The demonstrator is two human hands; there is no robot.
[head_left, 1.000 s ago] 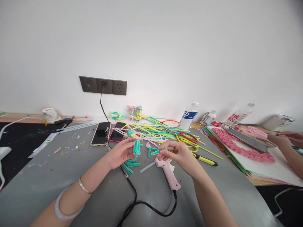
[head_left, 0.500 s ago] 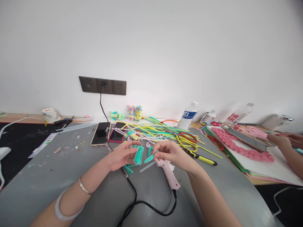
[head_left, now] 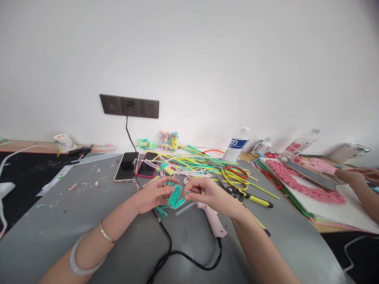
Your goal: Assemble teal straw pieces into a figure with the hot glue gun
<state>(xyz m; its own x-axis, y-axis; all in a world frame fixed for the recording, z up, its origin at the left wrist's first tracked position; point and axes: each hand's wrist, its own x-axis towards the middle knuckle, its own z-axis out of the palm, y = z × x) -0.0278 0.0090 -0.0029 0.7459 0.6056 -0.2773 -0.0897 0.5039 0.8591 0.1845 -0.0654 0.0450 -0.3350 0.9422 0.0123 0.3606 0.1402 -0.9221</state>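
My left hand [head_left: 154, 194] pinches a small bundle of teal pipe-cleaner pieces [head_left: 174, 196] above the grey table [head_left: 59, 221]. My right hand [head_left: 204, 192] holds a short teal pipe-cleaner piece [head_left: 181, 202] with its tip pressed against that bundle. The two hands almost meet over the table's middle. A pink glue gun [head_left: 213, 220] lies just under my right wrist, its black cable [head_left: 174, 254] looping toward me. A few more teal pieces [head_left: 160, 212] lie under my left hand.
A heap of yellow, teal and pink pipe cleaners [head_left: 195, 163] lies behind my hands, with red-handled scissors [head_left: 235, 172], a yellow cutter [head_left: 251, 196], two phones [head_left: 127, 166] and bottles [head_left: 237, 144]. Another person's hand [head_left: 359, 175] works at a pink heart board [head_left: 299, 181] on the right.
My right hand has moved left with its teal piece until it touches the bundle. My left hand has lowered slightly and tilted the bundle toward it.
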